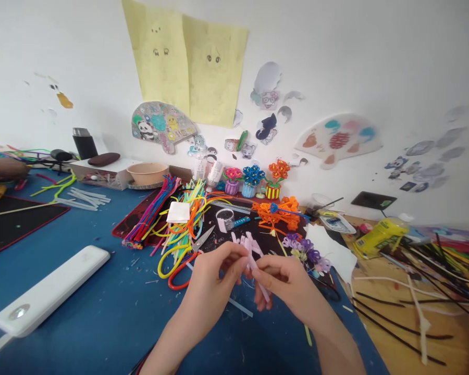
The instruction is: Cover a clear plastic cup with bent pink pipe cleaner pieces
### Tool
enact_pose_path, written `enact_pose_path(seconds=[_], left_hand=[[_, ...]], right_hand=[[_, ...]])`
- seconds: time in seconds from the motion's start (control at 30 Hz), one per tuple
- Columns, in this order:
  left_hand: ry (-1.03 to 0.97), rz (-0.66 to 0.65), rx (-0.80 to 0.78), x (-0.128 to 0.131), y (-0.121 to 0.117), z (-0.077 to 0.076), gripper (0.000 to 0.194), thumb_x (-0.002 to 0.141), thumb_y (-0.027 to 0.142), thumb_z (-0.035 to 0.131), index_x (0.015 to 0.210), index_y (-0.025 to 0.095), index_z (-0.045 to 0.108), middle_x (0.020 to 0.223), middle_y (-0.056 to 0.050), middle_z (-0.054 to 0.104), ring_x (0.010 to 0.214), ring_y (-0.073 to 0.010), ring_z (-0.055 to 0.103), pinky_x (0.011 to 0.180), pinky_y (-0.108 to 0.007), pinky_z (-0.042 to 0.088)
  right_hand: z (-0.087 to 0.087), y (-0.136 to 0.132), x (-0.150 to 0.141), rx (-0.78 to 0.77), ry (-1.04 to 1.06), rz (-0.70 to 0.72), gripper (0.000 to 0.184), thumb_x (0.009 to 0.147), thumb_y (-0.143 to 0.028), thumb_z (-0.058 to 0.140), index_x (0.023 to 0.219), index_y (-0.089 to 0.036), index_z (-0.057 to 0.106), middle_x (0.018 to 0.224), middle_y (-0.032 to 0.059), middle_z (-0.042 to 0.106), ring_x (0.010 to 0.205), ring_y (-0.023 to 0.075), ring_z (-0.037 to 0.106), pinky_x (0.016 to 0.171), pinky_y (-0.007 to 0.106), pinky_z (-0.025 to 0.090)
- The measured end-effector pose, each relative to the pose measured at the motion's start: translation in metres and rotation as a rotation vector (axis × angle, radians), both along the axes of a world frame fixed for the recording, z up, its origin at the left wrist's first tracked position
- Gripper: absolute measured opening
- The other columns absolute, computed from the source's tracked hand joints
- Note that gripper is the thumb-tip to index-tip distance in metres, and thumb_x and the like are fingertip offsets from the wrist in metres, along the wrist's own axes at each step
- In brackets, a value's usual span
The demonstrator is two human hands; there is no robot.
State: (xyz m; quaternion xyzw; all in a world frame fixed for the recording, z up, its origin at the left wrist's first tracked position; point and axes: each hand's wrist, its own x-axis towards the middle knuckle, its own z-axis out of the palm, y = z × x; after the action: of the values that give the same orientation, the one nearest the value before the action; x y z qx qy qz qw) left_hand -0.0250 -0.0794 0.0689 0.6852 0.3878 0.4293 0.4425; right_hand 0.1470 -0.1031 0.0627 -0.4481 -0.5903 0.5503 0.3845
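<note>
My left hand (214,273) and my right hand (283,284) meet over the blue table mat, both pinched on a pale pink pipe cleaner (253,251) that is bent into loops and sticks up between the fingertips. Its lower end pokes out under my right fingers. Just beyond my hands lie scissors (202,240) with a red handle and a heap of coloured pipe cleaners (180,224). Purple pipe-cleaner flowers (305,250) lie right of my right hand.
A white bar-shaped device (50,291) lies at the front left on the blue mat (101,323). Orange pipe-cleaner flowers (277,213), three small flower pots (252,182), a tape roll (225,217), a bowl (146,173) and black pipe cleaners (414,307) on the wooden right side surround the work spot.
</note>
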Motion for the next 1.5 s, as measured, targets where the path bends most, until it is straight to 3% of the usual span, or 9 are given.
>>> enact_pose_path(seconds=[0.17,0.3,0.43,0.57,0.7,0.8,1.0,1.27,1.5], left_hand=[[-0.011,0.117,-0.036,0.0,-0.004,-0.011,0.02,0.09,0.035,0.05,0.094,0.019,0.061,0.072,0.0,0.065,0.057,-0.0111,0.056,0.054,-0.02,0.044],[0.055,0.06,-0.076,0.001,-0.015,-0.022,0.026,0.09,0.04,0.051,0.099,0.019,0.062,0.076,-0.002,0.067,0.062,-0.0132,0.059,0.057,-0.022,0.044],[-0.069,0.01,-0.137,0.004,-0.02,-0.026,0.027,0.088,0.037,0.054,0.106,0.019,0.061,0.082,-0.003,0.07,0.071,-0.0151,0.063,0.063,-0.023,0.047],[-0.279,0.085,-0.2,0.006,-0.017,-0.024,0.024,0.085,0.034,0.059,0.103,0.018,0.062,0.075,-0.002,0.067,0.066,-0.0133,0.061,0.061,-0.022,0.049],[-0.359,0.163,-0.226,0.008,-0.015,-0.022,0.018,0.082,0.032,0.062,0.089,0.016,0.066,0.067,0.0,0.064,0.06,-0.0111,0.058,0.056,-0.019,0.046],[-0.414,0.213,-0.275,0.006,-0.012,-0.021,0.018,0.08,0.033,0.064,0.085,0.016,0.066,0.065,0.001,0.062,0.058,-0.01,0.056,0.054,-0.018,0.044],[-0.401,0.257,-0.332,-0.001,-0.006,-0.019,0.016,0.077,0.029,0.066,0.084,0.015,0.067,0.065,0.0,0.064,0.058,-0.0099,0.056,0.054,-0.018,0.043],[-0.362,0.227,-0.332,-0.009,-0.001,-0.022,0.019,0.078,0.032,0.065,0.085,0.015,0.067,0.068,-0.001,0.065,0.061,-0.0106,0.057,0.057,-0.019,0.046],[-0.311,0.242,-0.309,-0.013,0.004,-0.025,0.022,0.079,0.034,0.065,0.086,0.014,0.068,0.068,-0.001,0.066,0.061,-0.0109,0.058,0.057,-0.019,0.046]], right_hand=[[-0.012,0.003,-0.012,0.114,0.159,-0.276,0.024,0.082,-0.039,0.067,0.075,-0.016,0.07,0.072,0.0022,0.064,0.07,0.0123,0.057,0.062,0.019,0.045],[-0.025,0.007,-0.021,0.027,0.361,-0.47,0.025,0.073,-0.04,0.076,0.072,-0.016,0.071,0.058,-0.0017,0.058,0.051,0.0064,0.049,0.047,0.016,0.038],[-0.024,0.008,-0.027,-0.027,0.465,-0.489,0.027,0.067,-0.039,0.081,0.076,-0.016,0.07,0.055,-0.0011,0.061,0.046,0.008,0.054,0.042,0.016,0.038],[-0.023,0.005,-0.031,-0.035,0.453,-0.471,0.027,0.068,-0.037,0.08,0.078,-0.015,0.069,0.054,-0.0002,0.062,0.043,0.008,0.054,0.04,0.016,0.039],[-0.026,0.0,-0.029,-0.015,0.423,-0.425,0.028,0.072,-0.037,0.077,0.09,-0.017,0.07,0.06,0.0011,0.065,0.049,0.0101,0.058,0.044,0.018,0.044],[-0.03,-0.004,-0.02,0.035,0.311,-0.416,0.032,0.075,-0.037,0.075,0.101,-0.02,0.069,0.075,0.0045,0.071,0.063,0.0151,0.065,0.054,0.022,0.051],[-0.035,-0.009,-0.003,0.241,-0.107,-0.522,0.024,0.079,-0.038,0.07,0.096,-0.021,0.072,0.085,0.0066,0.072,0.076,0.022,0.068,0.068,0.031,0.057],[-0.032,-0.003,-0.003,0.725,-0.466,-0.504,0.012,0.089,-0.021,0.058,0.094,-0.023,0.068,0.088,0.0038,0.072,0.072,0.0167,0.068,0.068,0.025,0.055],[-0.028,0.007,-0.002,0.903,-0.631,-0.402,0.015,0.09,-0.016,0.056,0.099,-0.021,0.066,0.086,0.0032,0.071,0.07,0.0146,0.067,0.067,0.023,0.052]])
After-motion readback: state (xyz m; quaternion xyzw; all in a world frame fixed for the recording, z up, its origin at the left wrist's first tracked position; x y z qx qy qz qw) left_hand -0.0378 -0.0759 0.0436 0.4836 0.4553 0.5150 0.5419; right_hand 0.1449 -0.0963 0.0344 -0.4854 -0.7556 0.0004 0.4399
